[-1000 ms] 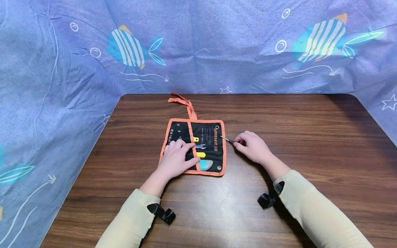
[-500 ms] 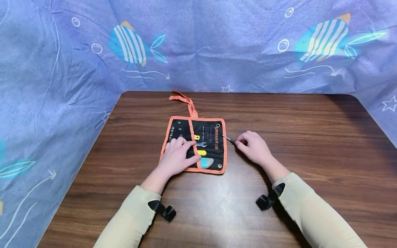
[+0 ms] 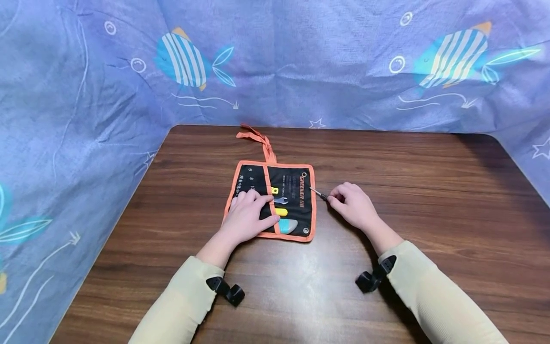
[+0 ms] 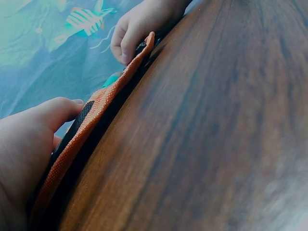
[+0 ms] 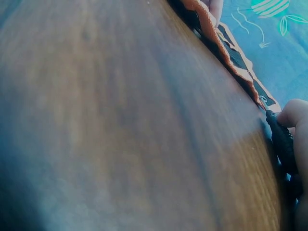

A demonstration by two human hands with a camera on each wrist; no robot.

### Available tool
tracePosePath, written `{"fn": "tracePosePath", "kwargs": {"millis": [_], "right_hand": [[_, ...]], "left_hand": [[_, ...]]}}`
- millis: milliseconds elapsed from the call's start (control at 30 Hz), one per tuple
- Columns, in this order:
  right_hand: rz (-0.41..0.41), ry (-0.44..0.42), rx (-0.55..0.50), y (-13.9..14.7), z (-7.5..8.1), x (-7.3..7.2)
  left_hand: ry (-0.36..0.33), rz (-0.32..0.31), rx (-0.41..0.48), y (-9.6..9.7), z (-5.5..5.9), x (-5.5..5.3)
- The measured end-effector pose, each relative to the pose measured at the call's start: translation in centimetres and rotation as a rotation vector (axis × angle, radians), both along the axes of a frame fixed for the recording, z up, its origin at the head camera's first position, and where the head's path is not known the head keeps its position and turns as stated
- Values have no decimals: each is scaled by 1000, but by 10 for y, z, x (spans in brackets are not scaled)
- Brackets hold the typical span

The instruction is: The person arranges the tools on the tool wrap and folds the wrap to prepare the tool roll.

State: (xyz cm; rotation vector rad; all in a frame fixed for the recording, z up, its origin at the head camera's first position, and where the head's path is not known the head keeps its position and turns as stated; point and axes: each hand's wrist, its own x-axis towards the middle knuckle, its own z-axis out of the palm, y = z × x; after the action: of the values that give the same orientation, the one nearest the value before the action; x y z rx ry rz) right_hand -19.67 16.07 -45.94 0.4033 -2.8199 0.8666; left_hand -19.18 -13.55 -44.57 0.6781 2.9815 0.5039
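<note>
A black tool pouch (image 3: 296, 177) with orange trim lies flat on the table, its orange tie stretching away at the back. My left hand (image 3: 246, 215) rests on the pocket side with fingers extended, thumb and index near the pocket's orange edge. Out of the pockets stick a yellow piece with a hole (image 3: 275, 190), an open-end wrench (image 3: 281, 200), a yellow handle (image 3: 281, 211) and a teal-and-grey handle (image 3: 289, 226). My right hand (image 3: 353, 205), just right of the pouch, pinches a small screwdriver (image 3: 319, 193) by its black handle (image 5: 281, 144). Its thin metal shaft points left, overlapping the pouch's right edge.
The brown wood-grain table (image 3: 408, 181) surrounds the pouch. Blue cloth (image 3: 301, 62) with printed fish hangs behind and at the left side. A black camera mount (image 3: 374, 276) is strapped at each wrist over the pale sleeves.
The head view has shifted slightly. Both hands keep their places relative to the pouch, and the screwdriver stays in the right hand.
</note>
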Motion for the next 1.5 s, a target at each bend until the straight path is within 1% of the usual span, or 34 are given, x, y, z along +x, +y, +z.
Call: {"fn": "tracePosePath", "kwargs": {"millis": [267, 533, 800, 1233, 1500], "right_hand": [[5, -24, 2, -1, 3, 2], [2, -19, -6, 1, 4, 3], [3, -25, -5, 2, 3, 3], [10, -18, -8, 2, 3, 4], [13, -8, -14, 3, 2, 3]], "left_hand": [[-5, 15, -1, 0, 0, 2], [-14, 10, -1, 2, 3, 3], [-1, -2, -3, 1, 3, 4], [-20, 24, -6, 2, 3, 4], [-19, 26, -2, 2, 3, 4]]}}
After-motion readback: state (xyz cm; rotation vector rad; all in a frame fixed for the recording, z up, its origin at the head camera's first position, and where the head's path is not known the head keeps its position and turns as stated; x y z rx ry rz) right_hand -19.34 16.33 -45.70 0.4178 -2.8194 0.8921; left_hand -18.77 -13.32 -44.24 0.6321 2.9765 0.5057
